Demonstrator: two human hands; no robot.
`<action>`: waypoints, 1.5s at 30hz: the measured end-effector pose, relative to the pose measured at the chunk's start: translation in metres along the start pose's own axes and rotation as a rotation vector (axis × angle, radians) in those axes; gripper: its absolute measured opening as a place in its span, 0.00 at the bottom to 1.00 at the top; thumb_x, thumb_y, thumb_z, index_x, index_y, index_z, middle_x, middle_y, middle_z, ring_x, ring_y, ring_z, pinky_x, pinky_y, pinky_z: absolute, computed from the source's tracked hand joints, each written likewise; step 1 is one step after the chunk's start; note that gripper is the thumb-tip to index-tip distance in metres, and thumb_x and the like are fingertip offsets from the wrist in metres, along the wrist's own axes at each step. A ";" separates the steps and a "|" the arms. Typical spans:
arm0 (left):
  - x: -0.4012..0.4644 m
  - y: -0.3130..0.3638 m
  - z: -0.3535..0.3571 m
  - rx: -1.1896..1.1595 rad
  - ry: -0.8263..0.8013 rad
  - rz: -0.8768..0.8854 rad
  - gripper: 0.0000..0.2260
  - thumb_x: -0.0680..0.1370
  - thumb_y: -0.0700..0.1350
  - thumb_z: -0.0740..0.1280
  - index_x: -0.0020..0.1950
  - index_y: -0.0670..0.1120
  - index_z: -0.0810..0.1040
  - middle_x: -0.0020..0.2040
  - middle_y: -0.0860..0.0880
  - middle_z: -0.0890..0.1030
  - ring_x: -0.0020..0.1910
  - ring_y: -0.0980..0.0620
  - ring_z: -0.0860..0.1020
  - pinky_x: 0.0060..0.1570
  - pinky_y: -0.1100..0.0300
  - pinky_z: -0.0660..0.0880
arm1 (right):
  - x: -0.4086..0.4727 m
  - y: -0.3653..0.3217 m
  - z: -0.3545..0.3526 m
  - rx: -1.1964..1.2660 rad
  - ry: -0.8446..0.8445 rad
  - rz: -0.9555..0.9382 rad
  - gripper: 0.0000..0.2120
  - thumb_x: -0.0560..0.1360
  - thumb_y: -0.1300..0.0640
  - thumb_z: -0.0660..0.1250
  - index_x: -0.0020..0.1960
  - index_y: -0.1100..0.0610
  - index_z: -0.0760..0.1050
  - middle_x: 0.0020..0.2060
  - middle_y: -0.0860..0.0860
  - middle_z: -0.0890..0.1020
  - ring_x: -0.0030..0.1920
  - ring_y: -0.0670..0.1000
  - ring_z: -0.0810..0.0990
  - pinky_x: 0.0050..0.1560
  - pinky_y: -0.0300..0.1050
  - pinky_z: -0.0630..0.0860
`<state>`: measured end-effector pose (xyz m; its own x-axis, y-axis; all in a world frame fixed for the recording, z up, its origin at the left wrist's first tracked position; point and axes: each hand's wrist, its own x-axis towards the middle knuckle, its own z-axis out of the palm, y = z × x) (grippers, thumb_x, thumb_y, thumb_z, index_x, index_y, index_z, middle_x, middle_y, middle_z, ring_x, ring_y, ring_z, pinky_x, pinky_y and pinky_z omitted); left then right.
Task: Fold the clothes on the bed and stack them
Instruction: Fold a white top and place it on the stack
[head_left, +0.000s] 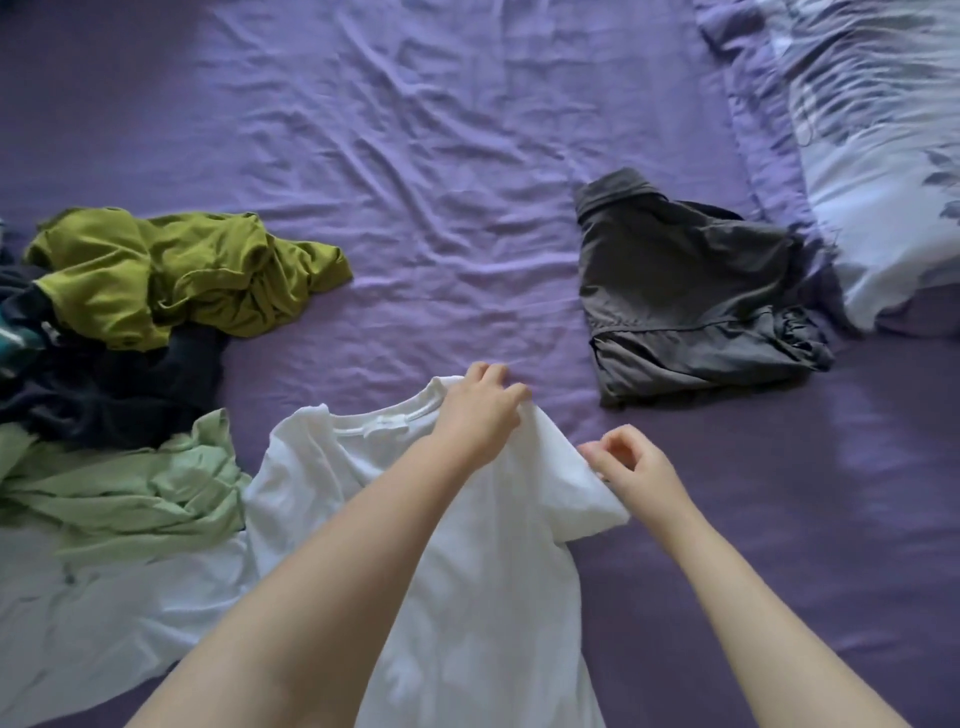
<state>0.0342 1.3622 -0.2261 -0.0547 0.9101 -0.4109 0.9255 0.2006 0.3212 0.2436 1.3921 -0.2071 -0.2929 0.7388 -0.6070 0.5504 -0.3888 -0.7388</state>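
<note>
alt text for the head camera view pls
Two bare hands spread a white t-shirt on a purple bed: the left hand grips its shoulder, the right hand pinches its sleeve. Folded grey shorts lie right, unfolded clothes left.

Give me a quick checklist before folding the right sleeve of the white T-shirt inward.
1. Left hand grips the shoulder beside the collar: ok.
2. Right hand pinches the sleeve edge: ok.
3. White T-shirt spread flat: not ok, left side bunched.
4. Left sleeve free of the light green garment: cannot tell.
5. Purple sheet bare beyond the collar: ok.
6. Folded grey shorts lie apart, ready to stack on: ok.
</note>
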 end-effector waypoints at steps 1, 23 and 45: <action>0.003 0.002 -0.001 0.014 -0.015 -0.020 0.15 0.79 0.46 0.63 0.66 0.51 0.73 0.66 0.47 0.69 0.67 0.44 0.62 0.52 0.54 0.67 | 0.000 -0.002 -0.005 -0.034 -0.050 0.027 0.08 0.71 0.52 0.72 0.44 0.50 0.74 0.41 0.46 0.82 0.40 0.45 0.78 0.38 0.38 0.72; 0.011 0.036 0.018 -0.245 0.125 -0.144 0.21 0.77 0.39 0.61 0.70 0.48 0.68 0.75 0.43 0.58 0.68 0.43 0.64 0.62 0.48 0.68 | 0.011 0.025 -0.021 -0.248 0.219 0.065 0.20 0.73 0.54 0.70 0.62 0.55 0.70 0.46 0.46 0.75 0.51 0.51 0.74 0.44 0.41 0.66; 0.048 0.033 -0.028 -0.051 -0.282 0.117 0.05 0.75 0.43 0.64 0.49 0.50 0.69 0.48 0.49 0.75 0.49 0.44 0.73 0.42 0.57 0.63 | -0.009 0.035 -0.017 -0.097 0.310 -0.045 0.05 0.76 0.59 0.66 0.45 0.53 0.70 0.34 0.44 0.75 0.36 0.47 0.71 0.33 0.34 0.66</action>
<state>0.0516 1.4225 -0.2108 0.1642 0.7929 -0.5868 0.8991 0.1244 0.4196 0.2787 1.3812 -0.2229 -0.0746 0.8925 -0.4449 0.6183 -0.3086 -0.7228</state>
